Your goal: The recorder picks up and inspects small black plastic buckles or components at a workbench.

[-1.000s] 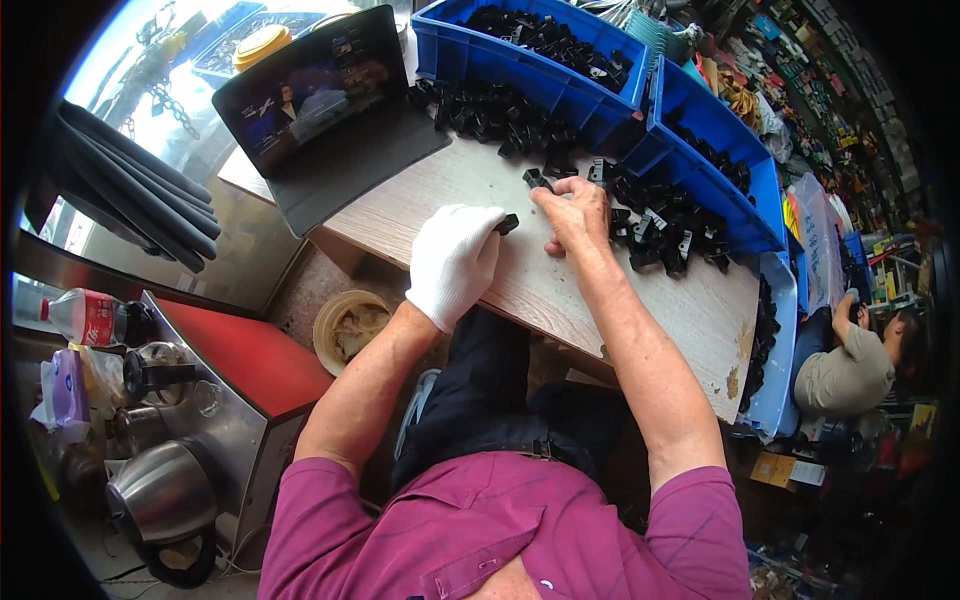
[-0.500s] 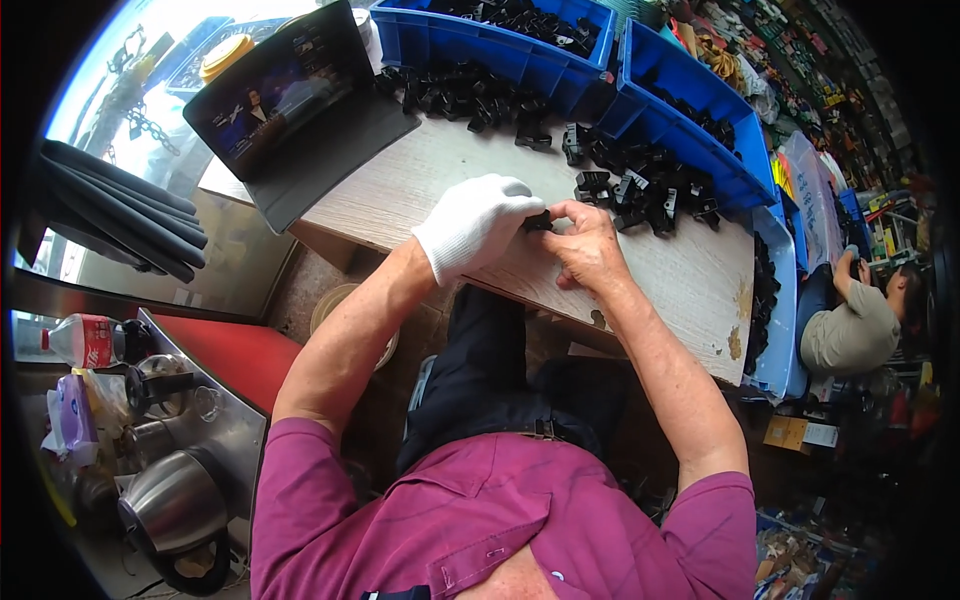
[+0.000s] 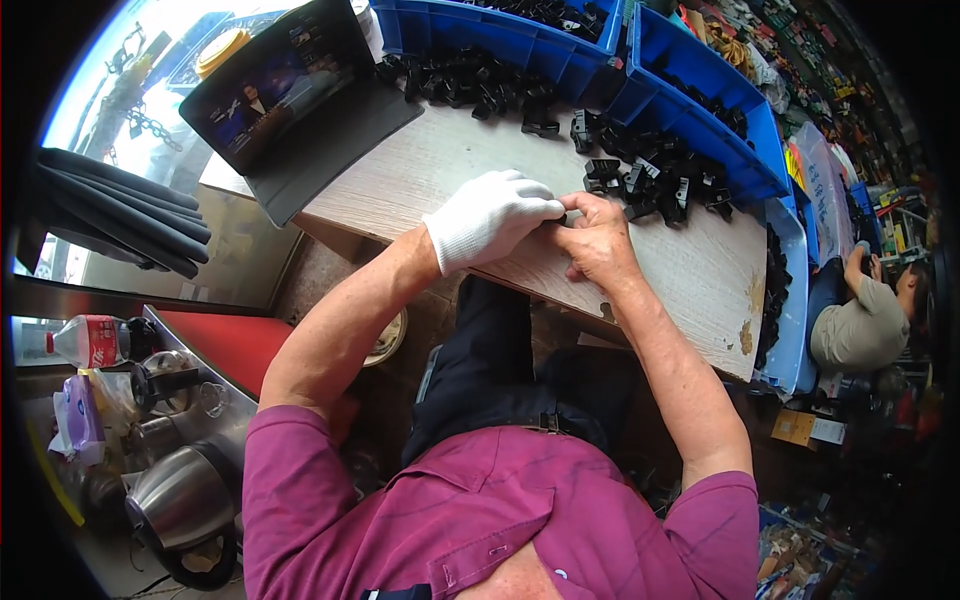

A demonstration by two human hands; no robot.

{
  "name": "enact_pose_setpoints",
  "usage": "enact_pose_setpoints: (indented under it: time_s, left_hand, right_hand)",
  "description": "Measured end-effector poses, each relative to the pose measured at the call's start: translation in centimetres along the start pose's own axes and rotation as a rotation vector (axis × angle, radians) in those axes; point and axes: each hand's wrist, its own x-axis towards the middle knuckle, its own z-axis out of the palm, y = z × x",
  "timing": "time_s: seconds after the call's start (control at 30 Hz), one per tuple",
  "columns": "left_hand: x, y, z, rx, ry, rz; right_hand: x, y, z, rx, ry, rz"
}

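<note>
My left hand (image 3: 494,222), in a white knit glove, meets my bare right hand (image 3: 598,244) over the front part of the pale wooden table (image 3: 420,185). The fingers of both are closed around a small black plastic part (image 3: 569,215). Only a dark sliver of it shows between the fingertips. Beyond my right hand lies a loose heap of similar black parts (image 3: 640,180), some with pale markings. Another pile of black parts (image 3: 470,82) spreads along the table's far side.
Blue bins (image 3: 690,90) holding black parts line the far and right sides. A tablet (image 3: 285,95) in a dark cover stands at the far left. A steel kettle (image 3: 180,495) and a bottle (image 3: 90,342) are at the left. Another person (image 3: 858,325) sits at the right.
Both hands have shifted slightly right in the picture and drawn closer together. My fingers now cover more of the black part than before.
</note>
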Motion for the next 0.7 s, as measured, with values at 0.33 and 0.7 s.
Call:
enact_pose_setpoints:
  time_s: [0.33, 0.7]
  left_hand:
    - [-0.9, 1.1, -0.1, 0.128, 0.058, 0.010]
    - [1.2, -6.8, -1.1, 0.561, 0.337, -0.411]
  right_hand:
    - [-0.3, -0.6, 0.1, 0.011, -0.030, -0.002]
    - [-2.2, 1.9, -1.8, 0.306, 0.010, 0.021]
